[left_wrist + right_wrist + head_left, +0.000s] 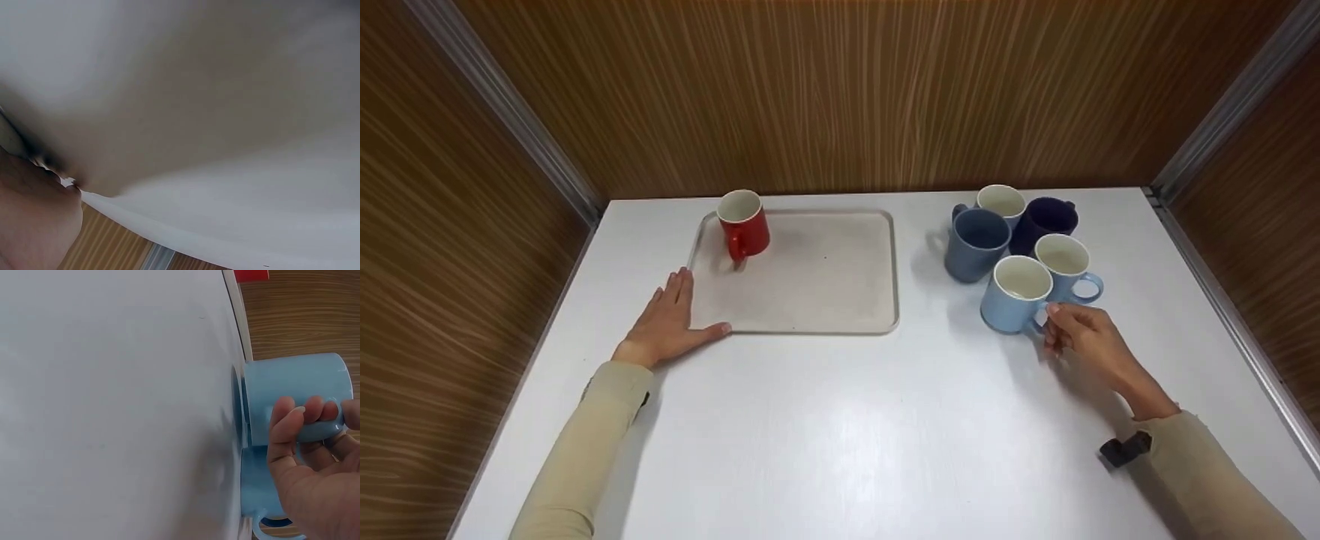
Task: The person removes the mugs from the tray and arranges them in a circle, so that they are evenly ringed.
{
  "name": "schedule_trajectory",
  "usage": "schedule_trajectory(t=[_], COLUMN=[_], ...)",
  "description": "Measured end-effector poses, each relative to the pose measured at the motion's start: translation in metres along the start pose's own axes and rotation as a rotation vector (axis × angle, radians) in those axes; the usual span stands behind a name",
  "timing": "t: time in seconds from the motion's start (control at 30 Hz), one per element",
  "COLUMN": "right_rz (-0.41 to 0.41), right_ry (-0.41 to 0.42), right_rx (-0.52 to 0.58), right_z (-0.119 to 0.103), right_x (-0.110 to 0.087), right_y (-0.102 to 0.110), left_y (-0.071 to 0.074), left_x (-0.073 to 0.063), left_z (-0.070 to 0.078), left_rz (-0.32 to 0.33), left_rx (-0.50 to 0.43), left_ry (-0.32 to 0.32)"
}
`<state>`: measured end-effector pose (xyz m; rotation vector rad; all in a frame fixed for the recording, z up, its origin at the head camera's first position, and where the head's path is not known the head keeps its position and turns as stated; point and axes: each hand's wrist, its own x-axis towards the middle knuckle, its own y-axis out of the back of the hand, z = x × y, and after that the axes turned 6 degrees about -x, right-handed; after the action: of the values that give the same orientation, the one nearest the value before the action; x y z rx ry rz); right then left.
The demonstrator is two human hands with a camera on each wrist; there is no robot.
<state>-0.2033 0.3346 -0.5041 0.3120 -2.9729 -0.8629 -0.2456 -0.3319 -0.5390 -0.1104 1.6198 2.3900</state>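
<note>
A light blue mug [1011,300] stands upright at the front of a cluster on the right side of the table. My right hand [1086,341] grips its handle; in the right wrist view the fingers [284,427] curl round that handle. At the left, my left hand [664,322] lies with straight, spread fingers against the corner of a pale rectangular tray [825,281], the thumb along its front edge. A red mug [746,229] stands on the tray's back left part, handle toward me. The left wrist view shows mostly blurred table and part of the hand.
Close behind the gripped mug are another light blue mug [1065,266], a grey-blue mug [975,251], a dark navy mug [1044,225] and a white-lined mug [1002,202]. Wood-patterned panels [840,97] wall the white table [825,435] at the back and sides.
</note>
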Motion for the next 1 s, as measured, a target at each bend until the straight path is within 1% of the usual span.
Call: schedule_trajectory(t=[0.2,0.33,0.43,0.67,0.87,1.0], right_rz=[-0.012,-0.021,-0.023,-0.008,-0.004,0.000], right_ry=[-0.015,-0.015,-0.015,0.018,0.026,0.009], right_rx=[-0.018,-0.012,0.001,0.080,0.078,0.089], right_z=[0.002,0.003,0.004,0.010,0.011,0.011], right_x=[0.003,0.003,0.003,0.004,0.003,0.003], right_y=[0.002,0.001,0.000,-0.001,-0.002,-0.002], left_y=[0.000,0.000,0.000,0.000,-0.001,-0.001], left_x=[0.000,0.000,0.000,0.000,0.002,0.002], left_z=[-0.001,-0.001,-0.001,0.000,-0.001,0.000], left_rz=[0.000,0.004,0.004,-0.003,-0.002,-0.004], left_rx=[-0.011,-0.008,-0.004,0.006,0.002,0.004], left_ry=[0.004,0.004,0.006,0.008,0.014,0.018])
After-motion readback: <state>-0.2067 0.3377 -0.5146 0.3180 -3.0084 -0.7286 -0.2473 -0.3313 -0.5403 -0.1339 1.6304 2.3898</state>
